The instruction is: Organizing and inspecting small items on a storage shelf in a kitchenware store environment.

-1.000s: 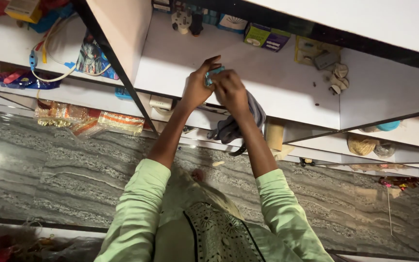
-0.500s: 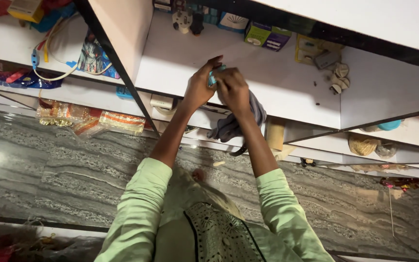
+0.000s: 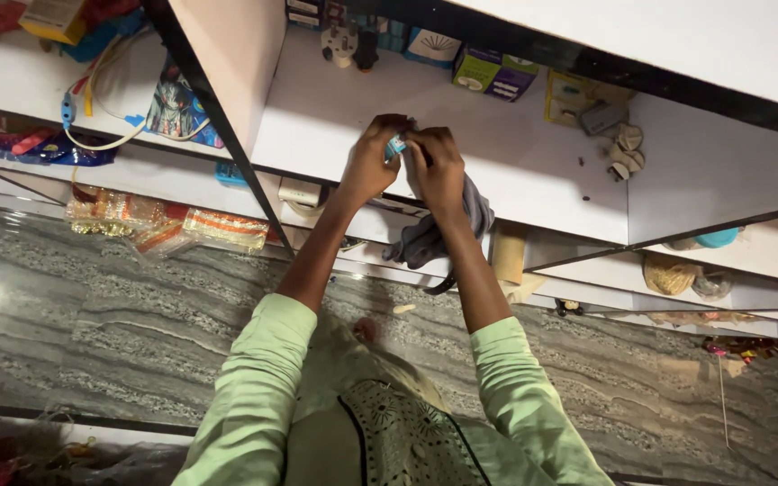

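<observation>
Head view, looking down along both arms to a white shelf [image 3: 533, 171] with a dark front edge. The left hand [image 3: 369, 164] and right hand [image 3: 437, 166] meet above the middle of the shelf board, fingertips pressed together on a small light-blue object [image 3: 395, 146]; each hand is closed in a pinch on it, and most of the object is hidden by the fingers, so its kind cannot be told. A grey cloth [image 3: 447, 229] hangs from under the right hand and drapes over the shelf's front edge. Bare board lies open to the right of the hands, up to some small beige pieces [image 3: 625, 153] near the upright partition; the back of the shelf is lined with small boxes [image 3: 494, 72] and a white plug [image 3: 341, 40]. A dark diagonal upright [image 3: 218, 126] bounds the bay on the left, beyond it a second bay with a white cable [image 3: 101, 135]. Wrapped orange-gold packets [image 3: 168, 225] lie on a lower shelf, partly cut off by the board above. Compared with half a second earlier, the hands sit slightly closer together; the cloth and shelf contents lie as before.
</observation>
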